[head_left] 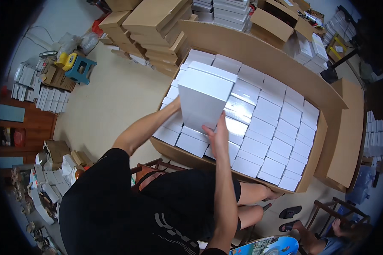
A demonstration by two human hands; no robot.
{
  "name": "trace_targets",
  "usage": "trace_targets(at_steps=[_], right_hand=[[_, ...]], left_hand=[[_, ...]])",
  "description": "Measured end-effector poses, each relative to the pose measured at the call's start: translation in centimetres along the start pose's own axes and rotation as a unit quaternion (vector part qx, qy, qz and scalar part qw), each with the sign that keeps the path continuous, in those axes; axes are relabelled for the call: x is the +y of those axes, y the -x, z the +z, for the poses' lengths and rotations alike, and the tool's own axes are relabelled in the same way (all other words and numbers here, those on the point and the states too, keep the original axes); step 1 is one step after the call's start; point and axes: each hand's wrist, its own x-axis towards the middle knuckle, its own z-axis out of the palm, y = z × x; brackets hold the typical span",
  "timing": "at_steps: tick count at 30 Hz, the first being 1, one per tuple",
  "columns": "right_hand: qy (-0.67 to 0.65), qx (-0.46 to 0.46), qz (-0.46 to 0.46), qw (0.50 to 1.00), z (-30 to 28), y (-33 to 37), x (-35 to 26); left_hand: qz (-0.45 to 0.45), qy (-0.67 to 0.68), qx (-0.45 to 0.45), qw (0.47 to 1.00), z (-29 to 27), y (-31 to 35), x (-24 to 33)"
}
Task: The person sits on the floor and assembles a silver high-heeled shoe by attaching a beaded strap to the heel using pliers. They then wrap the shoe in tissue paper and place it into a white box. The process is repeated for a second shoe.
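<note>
Between my two hands are white boxes [202, 102], held together as one block and tilted above a large open carton [310, 174]. A seam near their far edge suggests more than one box; I cannot tell the exact count. My right hand [218, 137] grips the near right edge, thumb across the front face. On the left side my left hand [177, 104] presses against the block, its fingers mostly hidden behind it. Below, rows of similar white boxes [266, 108] fill the carton, packed side by side. The block hides some of those at the carton's left.
Brown cartons [153, 21] are piled beyond the big carton's left end. An open box [272, 21] stands at the far right. A blue stool [80, 69] with yellow things is at left. Another person's leg [308, 238] and black slippers [290, 212] appear at lower right.
</note>
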Motion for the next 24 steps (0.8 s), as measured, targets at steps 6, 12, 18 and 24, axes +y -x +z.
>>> trace_targets(at_steps=[6,12,18,24], right_hand=[[-0.015,0.003,-0.064,0.998,0.2,-0.1,3.9],[-0.097,0.071,-0.11,0.987,-0.7,-1.0,10.8],[0.016,0.152,-0.069,0.986,-1.7,4.5,13.3],[0.075,0.212,-0.068,0.972,-4.6,11.6,7.6]], left_hand=[[0.038,0.04,-0.165,0.985,-2.2,0.4,4.6],[-0.015,0.068,-0.199,0.978,-2.3,1.0,3.9],[-0.171,-0.378,-0.28,0.866,-0.5,4.2,8.9],[-0.03,-0.633,-0.326,0.701,5.4,4.5,7.8]])
